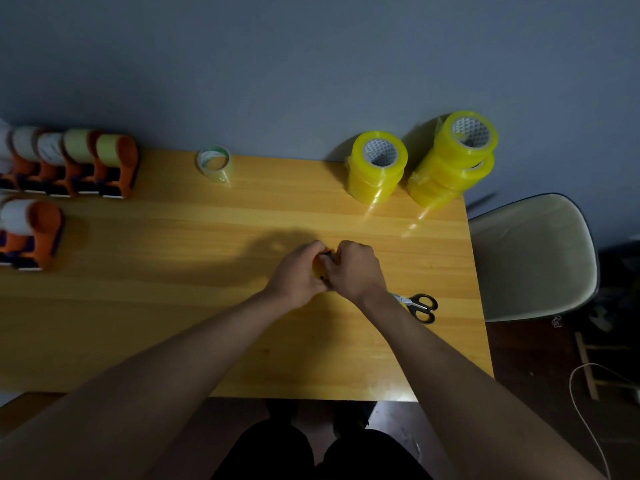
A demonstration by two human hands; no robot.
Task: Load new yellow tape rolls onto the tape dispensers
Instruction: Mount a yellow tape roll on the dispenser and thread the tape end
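Where hands (325, 268) meet, glossy yellow roll (319, 268), woodgrain table (207, 306)

The head camera is looking steeply down from above, close behind both hands, fingers (320, 249) meeting mid-frame, table (173, 323) stretching beyond them toward the wall (311, 64).

We're looking down along two bare forearms, no sleeves reaching into view anywhere, and no watch, band or ring showing on either wrist that we can make out. The left hand (298, 271) and the right hand (353, 268) are ungloved, knuckles and backs plain to us. Down at the bottom edge we catch dark, near-black clothing over the lap (322, 455), its details lost in shadow.
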